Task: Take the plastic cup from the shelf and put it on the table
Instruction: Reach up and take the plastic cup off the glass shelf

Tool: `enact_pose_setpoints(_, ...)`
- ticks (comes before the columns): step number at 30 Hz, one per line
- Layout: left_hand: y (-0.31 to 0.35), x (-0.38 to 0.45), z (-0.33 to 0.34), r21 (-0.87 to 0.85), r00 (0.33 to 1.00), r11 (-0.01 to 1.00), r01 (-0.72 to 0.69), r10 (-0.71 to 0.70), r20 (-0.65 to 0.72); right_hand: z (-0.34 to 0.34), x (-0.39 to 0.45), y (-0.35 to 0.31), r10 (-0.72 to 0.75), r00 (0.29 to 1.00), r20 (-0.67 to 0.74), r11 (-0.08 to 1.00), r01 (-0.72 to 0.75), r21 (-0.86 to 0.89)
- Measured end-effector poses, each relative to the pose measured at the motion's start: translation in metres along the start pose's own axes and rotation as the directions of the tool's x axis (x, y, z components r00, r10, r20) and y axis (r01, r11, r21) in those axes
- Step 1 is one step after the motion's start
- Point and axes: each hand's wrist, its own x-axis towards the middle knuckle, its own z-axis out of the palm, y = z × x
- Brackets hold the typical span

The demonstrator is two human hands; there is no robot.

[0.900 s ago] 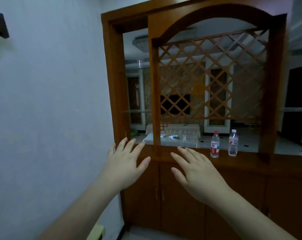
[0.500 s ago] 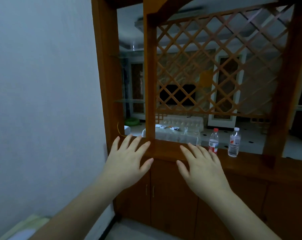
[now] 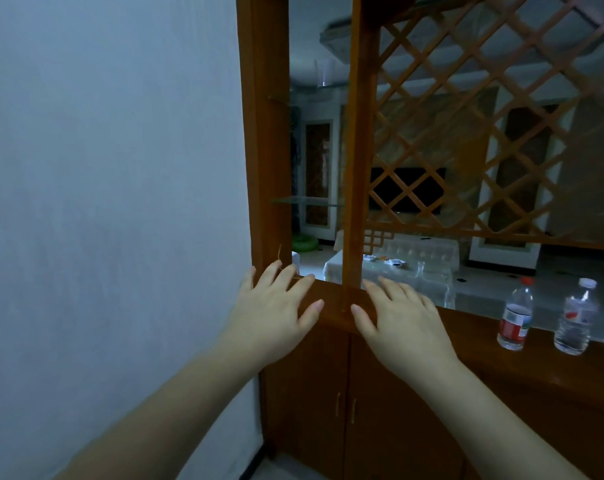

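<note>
My left hand [image 3: 273,317] and right hand [image 3: 402,323] are flat, fingers spread, holding nothing, in front of the brown wooden cabinet [image 3: 373,393]. I cannot tell where the plastic cup is. Two clear water bottles [image 3: 513,315] stand on its ledge.
</note>
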Motion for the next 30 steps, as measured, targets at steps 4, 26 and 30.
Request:
enact_pose_setpoints(4, -0.058, 0.033, 0.015, -0.033, 1.0, 0.999, 0.012, -0.012, 0.017, 0.019, 0.064, -0.035, -0.043, 0.999, -0.033, 0.999, 0.044, 0.012)
enact_pose_setpoints(26, -0.145, 0.326, 0.054, -0.236, 0.953, 0.945, -0.228, 0.166, -0.255, 0.067, 0.355, 0.011, -0.073, 0.988, -0.137, 0.996, 0.078, 0.033)
enact_pose_setpoints(30, -0.141, 0.39, 0.057, -0.227, 0.943, 0.946, -0.231, 0.16, -0.292, 0.068, 0.412, 0.034, -0.102, 0.982, -0.161, 0.99, 0.116, 0.081)
